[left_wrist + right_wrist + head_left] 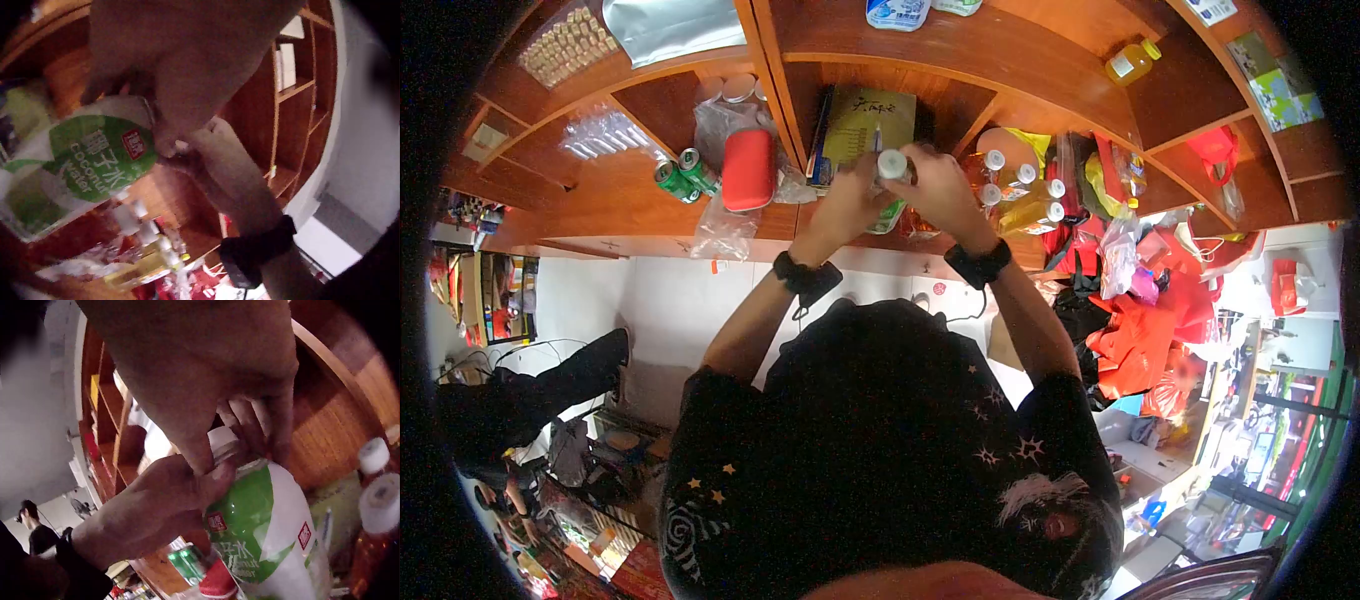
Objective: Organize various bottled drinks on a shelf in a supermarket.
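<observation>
Fingers of the left hand (856,196) are curled round the neck of a coconut water bottle (106,165), with the thumb pressed against its upper part. To their right, the fingers of the right hand (941,186) are bent in close about the white cap (891,165), the thumb on one side and the other fingers on the far side, so neither hand is spread wide. The bottle is between the two hands, cap uppermost, near the front of the wooden desk (615,212); whether its base rests on the wood I cannot tell.

Going from left to right along the desk, a clear plastic pack (610,135) is at the far left, then two green cans (688,176), which lie just beside a red case (748,168). A crumpled clear bag (725,232) hangs at the desk's edge below the case. Behind the hands is a book (870,115) with a yellowish cover, in the middle compartment. Just right of the right hand stands a group of drink bottles (1025,195) with white caps, some orange and some yellow. Higher up, a yellow bottle (1133,63) is on a shelf (960,45). Farthest right, red bags (1135,340) are heaped beyond the right arm.
</observation>
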A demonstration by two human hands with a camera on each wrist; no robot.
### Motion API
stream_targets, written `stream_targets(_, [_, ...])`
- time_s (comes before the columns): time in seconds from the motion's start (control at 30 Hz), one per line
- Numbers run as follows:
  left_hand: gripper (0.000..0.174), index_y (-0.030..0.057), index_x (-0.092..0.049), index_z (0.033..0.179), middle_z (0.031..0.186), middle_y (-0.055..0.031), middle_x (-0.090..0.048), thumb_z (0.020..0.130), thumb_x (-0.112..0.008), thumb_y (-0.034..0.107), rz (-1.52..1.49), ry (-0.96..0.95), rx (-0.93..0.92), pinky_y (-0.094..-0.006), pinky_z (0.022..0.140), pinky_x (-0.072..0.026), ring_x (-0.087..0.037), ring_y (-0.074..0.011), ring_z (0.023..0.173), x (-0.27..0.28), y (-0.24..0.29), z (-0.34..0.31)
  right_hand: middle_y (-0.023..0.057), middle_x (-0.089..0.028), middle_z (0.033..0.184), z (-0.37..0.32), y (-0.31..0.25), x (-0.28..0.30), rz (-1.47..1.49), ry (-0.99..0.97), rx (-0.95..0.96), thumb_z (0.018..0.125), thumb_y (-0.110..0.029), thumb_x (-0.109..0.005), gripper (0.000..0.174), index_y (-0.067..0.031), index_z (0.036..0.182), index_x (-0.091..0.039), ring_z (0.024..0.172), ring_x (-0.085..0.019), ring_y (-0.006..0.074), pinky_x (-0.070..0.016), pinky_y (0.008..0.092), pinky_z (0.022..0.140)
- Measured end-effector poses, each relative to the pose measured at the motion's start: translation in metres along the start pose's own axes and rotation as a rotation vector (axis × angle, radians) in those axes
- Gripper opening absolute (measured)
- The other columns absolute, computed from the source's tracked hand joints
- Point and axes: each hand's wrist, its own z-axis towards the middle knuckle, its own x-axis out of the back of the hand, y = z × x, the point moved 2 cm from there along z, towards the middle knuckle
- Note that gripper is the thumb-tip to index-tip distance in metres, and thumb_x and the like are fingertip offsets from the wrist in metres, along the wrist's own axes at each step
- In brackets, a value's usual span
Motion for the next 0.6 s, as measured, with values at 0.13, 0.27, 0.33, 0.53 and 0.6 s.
stream_targets(0.13, [0.044, -0.0026, -0.055, 0.124, 0.113, -0.0276, -0.065, 0.086, -0.074, 0.008, -0.238, -0.04, 0.106, -0.0514, 0.094, -0.0505, -0.061, -0.0476, 0.111, -0.064, -0.095, -0.011, 0.021, -0.071, 0.086, -0.007, 0.037, -0.051, -0.074, -0.067, 0.001, 0.084, -0.037, -0.076, 0.039, -0.0083, 0.108, -0.063, 0.084, -0.07, 0.042, -0.0553, 0.0516, 0.073])
stream_targets(0.27, [0.05, -0.0021, -0.051, 0.129, 0.119, -0.0269, -0.062, 0.086, -0.074, 0.009, -0.048, -0.093, 0.1, -0.0516, 0.094, -0.0507, -0.059, -0.0474, 0.115, -0.064, -0.077, -0.012, 0.0217, -0.07, 0.084, -0.007, 0.049, -0.067, -0.144, -0.089, 0.016, 0.08, -0.035, -0.078, 0.043, -0.008, 0.109, -0.062, 0.083, -0.071, 0.0421, -0.0556, 0.0541, 0.073])
stream_targets(0.33, [0.053, -0.0018, -0.049, 0.131, 0.12, -0.0264, -0.061, 0.085, -0.075, 0.01, -0.016, -0.105, 0.156, -0.0517, 0.094, -0.0508, -0.058, -0.0479, 0.115, -0.075, -0.082, -0.012, 0.0222, -0.07, 0.083, -0.007, 0.054, -0.066, -0.183, -0.119, 0.048, 0.078, -0.035, -0.078, 0.045, -0.0078, 0.11, -0.061, 0.083, -0.071, 0.0421, -0.0558, 0.0548, 0.073])
stream_targets(0.53, [0.068, -0.001, -0.044, 0.136, 0.124, -0.0275, -0.059, 0.083, -0.08, 0.022, 0.07, -0.157, 0.198, -0.0509, 0.095, -0.0515, -0.057, -0.0488, 0.118, -0.073, -0.068, -0.016, 0.0225, -0.071, 0.089, -0.002, 0.066, -0.069, -0.148, -0.319, 0.02, 0.079, -0.035, -0.078, 0.049, -0.0049, 0.114, -0.06, 0.085, -0.071, 0.0415, -0.0554, 0.052, 0.076])
stream_targets(0.6, [0.07, -0.0007, -0.044, 0.137, 0.126, -0.0277, -0.058, 0.083, -0.08, 0.027, 0.136, -0.193, 0.075, -0.051, 0.095, -0.0515, -0.058, -0.0482, 0.117, -0.07, -0.077, -0.014, 0.0211, -0.072, 0.092, -0.004, 0.053, -0.047, -0.048, -0.281, 0.117, 0.082, -0.037, -0.08, 0.051, -0.0034, 0.115, -0.063, 0.087, -0.072, 0.0408, -0.0557, 0.0485, 0.077])
